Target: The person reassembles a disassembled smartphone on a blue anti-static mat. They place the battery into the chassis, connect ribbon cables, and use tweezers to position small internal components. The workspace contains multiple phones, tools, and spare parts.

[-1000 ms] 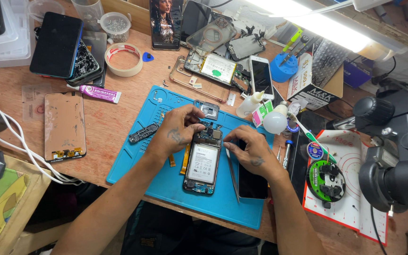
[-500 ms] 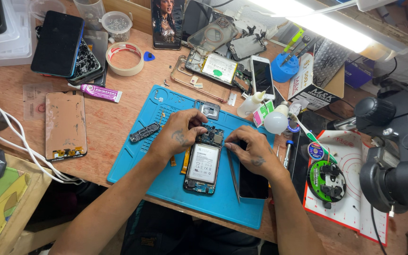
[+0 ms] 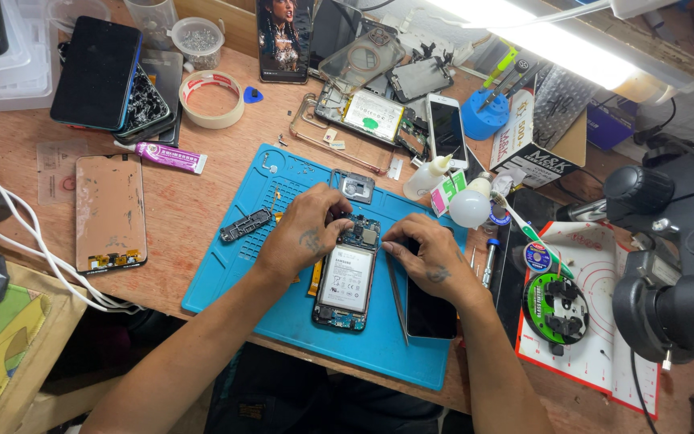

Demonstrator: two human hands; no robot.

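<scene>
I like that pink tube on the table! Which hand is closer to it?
Left. The left hand rests on the opened phone, to the right of the pink tube. The right hand is farther right, beyond the phone.

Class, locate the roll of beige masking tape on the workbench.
In the head view, the roll of beige masking tape lies flat at upper left on the wooden bench, between the stacked dark phones and the small blue plectrum.

The opened phone point(image 3: 348, 277) shows a white battery and a blue-green circuit board, lying on a bright blue mat point(image 3: 283, 313). The surface point(image 3: 194, 209) is reddish-brown wood. Far left lie a cream tape roll point(image 3: 211, 99) and a purple tube point(image 3: 169, 157).
</scene>
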